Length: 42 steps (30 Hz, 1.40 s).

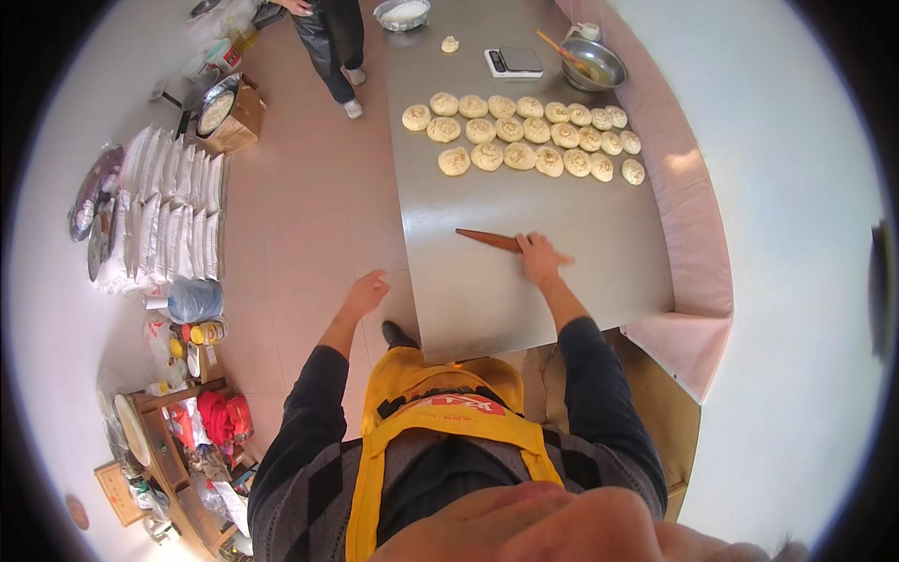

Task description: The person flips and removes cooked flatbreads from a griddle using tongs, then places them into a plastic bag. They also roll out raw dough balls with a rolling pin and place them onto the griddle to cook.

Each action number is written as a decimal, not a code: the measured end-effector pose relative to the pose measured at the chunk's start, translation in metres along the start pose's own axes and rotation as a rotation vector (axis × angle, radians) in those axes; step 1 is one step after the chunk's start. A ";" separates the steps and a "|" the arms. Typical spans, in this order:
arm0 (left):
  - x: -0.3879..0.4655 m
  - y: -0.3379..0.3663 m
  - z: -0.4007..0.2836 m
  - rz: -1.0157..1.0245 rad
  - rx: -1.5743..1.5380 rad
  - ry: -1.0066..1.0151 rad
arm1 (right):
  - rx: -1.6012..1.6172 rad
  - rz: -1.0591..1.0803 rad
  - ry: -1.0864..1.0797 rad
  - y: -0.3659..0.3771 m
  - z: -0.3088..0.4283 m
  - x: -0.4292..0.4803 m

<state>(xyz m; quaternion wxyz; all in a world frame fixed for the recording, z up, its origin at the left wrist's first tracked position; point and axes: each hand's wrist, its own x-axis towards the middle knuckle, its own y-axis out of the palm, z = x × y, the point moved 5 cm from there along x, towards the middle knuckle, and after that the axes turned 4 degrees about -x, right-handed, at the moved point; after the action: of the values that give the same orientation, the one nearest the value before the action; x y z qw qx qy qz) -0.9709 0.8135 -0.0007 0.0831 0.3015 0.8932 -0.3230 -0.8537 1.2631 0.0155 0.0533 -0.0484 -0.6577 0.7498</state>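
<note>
My right hand (pixel 537 257) grips a tapered wooden rolling pin (pixel 491 239) on the stainless steel tabletop (pixel 477 309). The pin's pointed end lies to the left, and its other end, right of the hand, looks blurred. Beside the table's left edge, over the floor, my left hand (pixel 366 291) hangs in the air with nothing in it, its fingers loosely bent. Beyond the pin, several round dough pieces (pixel 520 156) with swirled tops lie in three rows across the table.
Farther back are a single small dough piece (pixel 450 44), a digital scale (pixel 515 62), a metal bowl (pixel 593 64) with a brush and yellowish liquid, and a basin of white powder (pixel 402 12). A person (pixel 326 42) stands left of the table. White sacks (pixel 172 211) line the left wall.
</note>
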 end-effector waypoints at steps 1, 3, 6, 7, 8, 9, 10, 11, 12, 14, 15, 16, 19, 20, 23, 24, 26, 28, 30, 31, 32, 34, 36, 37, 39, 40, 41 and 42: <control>0.017 -0.002 -0.026 -0.029 0.045 0.129 | 0.100 -0.026 0.000 -0.003 0.009 -0.015; 0.085 -0.023 -0.125 -0.064 0.150 0.351 | 0.204 -0.062 0.068 -0.005 0.012 -0.047; 0.165 -0.096 -0.341 -0.258 0.298 0.457 | 0.257 -0.147 0.146 -0.017 0.015 -0.092; 0.186 -0.127 -0.404 -0.244 0.228 0.597 | 0.253 -0.157 0.169 -0.017 0.015 -0.095; 0.187 -0.138 -0.461 -0.295 0.213 0.711 | 0.243 -0.161 0.210 -0.015 0.010 -0.105; 0.209 -0.153 -0.496 -0.154 0.227 0.628 | 0.236 -0.161 0.247 -0.012 0.009 -0.115; 0.222 -0.148 -0.497 -0.080 0.252 0.556 | 0.223 -0.194 0.250 -0.017 0.016 -0.120; 0.239 -0.151 -0.504 -0.021 0.284 0.492 | 0.212 -0.227 0.255 -0.021 0.019 -0.114; 0.254 -0.133 -0.489 0.000 0.309 0.457 | 0.188 -0.241 0.286 -0.026 0.020 -0.125; 0.265 -0.109 -0.444 -0.019 0.498 0.397 | 0.167 -0.180 0.422 -0.026 0.022 -0.140; 0.281 -0.085 -0.403 0.034 0.739 0.429 | 0.152 -0.164 0.492 -0.025 0.022 -0.144; 0.295 -0.064 -0.357 0.078 0.975 0.469 | 0.178 -0.180 0.512 -0.024 0.026 -0.147; 0.323 -0.011 -0.258 0.132 0.512 -0.048 | 0.168 -0.298 0.593 -0.016 0.031 -0.157; 0.329 0.000 -0.239 0.136 0.541 -0.017 | 0.182 -0.301 0.607 -0.015 0.034 -0.157; 0.348 0.019 -0.198 0.072 0.555 0.089 | 0.209 -0.312 0.634 -0.018 0.039 -0.149; 0.349 0.026 -0.198 0.013 0.514 0.128 | 0.207 -0.311 0.645 -0.018 0.038 -0.149; 0.352 0.037 -0.195 -0.003 0.499 0.172 | 0.202 -0.306 0.661 -0.018 0.038 -0.149; 0.350 0.043 -0.207 0.077 0.555 0.193 | 0.195 -0.309 0.671 -0.017 0.035 -0.148; 0.348 0.045 -0.205 0.059 0.597 0.328 | 0.202 -0.304 0.691 -0.016 0.036 -0.149; 0.347 0.041 -0.203 0.046 0.621 0.392 | 0.210 -0.302 0.698 -0.014 0.037 -0.148; 0.351 0.035 -0.196 0.122 0.475 0.322 | 0.213 -0.308 0.693 -0.014 0.036 -0.147; 0.349 0.028 -0.196 0.283 0.177 0.182 | 0.211 -0.314 0.697 -0.013 0.035 -0.150; 0.344 0.027 -0.188 0.316 0.064 0.067 | 0.213 -0.315 0.697 -0.012 0.034 -0.150; 0.342 0.025 -0.183 0.329 0.007 0.010 | 0.215 -0.317 0.695 -0.011 0.034 -0.150; 0.337 0.017 -0.158 0.104 0.011 0.018 | 0.222 -0.327 0.684 -0.013 0.035 -0.147; 0.333 0.016 -0.152 0.001 0.014 0.024 | 0.222 -0.330 0.688 -0.012 0.035 -0.148; 0.329 0.015 -0.155 -0.166 0.180 0.176 | 0.220 -0.326 0.688 -0.011 0.035 -0.148; 0.317 0.019 -0.162 -0.332 0.342 0.326 | 0.214 -0.320 0.688 -0.011 0.033 -0.149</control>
<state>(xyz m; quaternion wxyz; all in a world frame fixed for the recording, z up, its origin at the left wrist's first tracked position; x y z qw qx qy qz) -1.2069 1.0809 0.0064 -0.1677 0.2088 0.8645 -0.4253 -0.7109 1.2111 0.0305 0.3915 -0.1877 -0.5187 0.7365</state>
